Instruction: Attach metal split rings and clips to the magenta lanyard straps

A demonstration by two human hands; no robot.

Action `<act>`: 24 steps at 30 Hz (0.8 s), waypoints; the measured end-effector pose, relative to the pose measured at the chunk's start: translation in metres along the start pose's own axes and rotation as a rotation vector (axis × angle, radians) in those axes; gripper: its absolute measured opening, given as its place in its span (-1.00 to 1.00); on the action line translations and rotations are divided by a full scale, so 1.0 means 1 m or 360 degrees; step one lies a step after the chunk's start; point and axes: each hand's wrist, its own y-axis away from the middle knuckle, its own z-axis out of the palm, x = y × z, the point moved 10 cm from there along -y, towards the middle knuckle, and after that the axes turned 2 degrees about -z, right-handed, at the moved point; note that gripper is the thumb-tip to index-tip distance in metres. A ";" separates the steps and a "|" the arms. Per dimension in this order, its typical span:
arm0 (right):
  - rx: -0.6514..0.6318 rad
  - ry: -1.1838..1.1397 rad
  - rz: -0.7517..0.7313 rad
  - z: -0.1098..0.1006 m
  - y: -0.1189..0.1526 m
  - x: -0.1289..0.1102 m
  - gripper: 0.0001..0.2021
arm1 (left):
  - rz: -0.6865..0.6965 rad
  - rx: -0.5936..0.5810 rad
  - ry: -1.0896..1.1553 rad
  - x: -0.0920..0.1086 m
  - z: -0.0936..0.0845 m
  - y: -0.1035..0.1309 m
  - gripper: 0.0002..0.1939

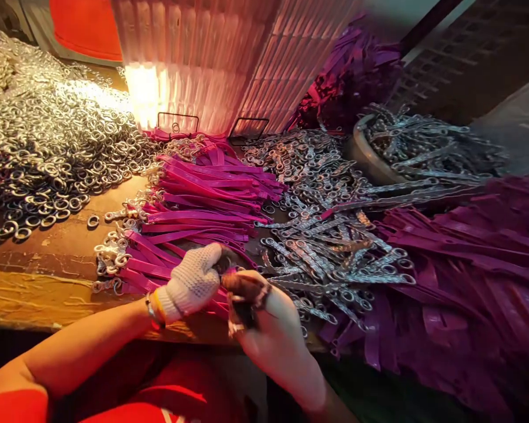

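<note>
- The small dark piece (224, 262) sits, blurred, between your hands over the near edge of the bench (39, 299); it should be light, best held by fingertips.
- Your gloved left hand (190, 285) pinches it, thumb to finger; your right hand (271, 317) curls close by, though you cannot tell what it grips.
- Magenta straps (203, 221) lie just beyond; likely bendy, slick; take their metal ends (112, 252).
- Loose rings (57, 182) heap leftward; silvery strips (306, 258) crowd your right hand and may snag.
</note>
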 end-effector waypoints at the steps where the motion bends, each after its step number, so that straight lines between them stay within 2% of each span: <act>1: 0.0013 -0.0029 0.0052 -0.003 0.003 -0.001 -0.70 | 0.0021 0.0098 -0.0030 0.002 -0.010 -0.004 -0.85; 2: 0.0038 -0.0054 0.0106 -0.007 0.004 -0.001 -0.73 | -0.0011 0.0144 0.0017 0.001 -0.017 -0.008 -0.84; 4: 0.0136 -0.0059 0.0190 -0.018 0.000 0.007 -0.77 | -0.0206 0.0078 0.0345 -0.009 -0.021 -0.014 -0.81; 7: 0.0329 -0.0040 0.0243 -0.029 -0.016 0.026 -0.81 | -0.0527 -0.0129 0.0938 -0.027 -0.007 -0.012 -0.81; 10: 0.0476 -0.0216 0.0295 -0.024 -0.028 0.049 -0.82 | -0.0642 -0.0225 0.1106 -0.039 0.005 -0.004 -0.82; 12: 0.0489 -0.0340 0.0329 -0.013 -0.029 0.059 -0.80 | -0.0539 -0.0307 0.1037 -0.037 0.014 -0.001 -0.81; 15: 0.0471 -0.0216 0.0265 -0.004 -0.024 0.055 -0.77 | -0.0333 -0.0388 0.0884 -0.028 0.023 0.005 -0.77; 19: 0.0273 0.0113 0.0113 -0.003 -0.020 0.038 -0.67 | -0.0213 -0.0287 0.0801 -0.025 0.019 0.012 -0.75; 22: 0.0074 0.0403 -0.0004 -0.005 -0.025 0.029 -0.53 | -0.0144 -0.0251 0.0345 -0.018 0.011 0.017 -0.65; 24: -0.0075 0.0513 -0.0106 -0.004 -0.032 0.023 -0.46 | -0.0048 -0.0243 -0.0033 0.000 0.006 0.018 -0.64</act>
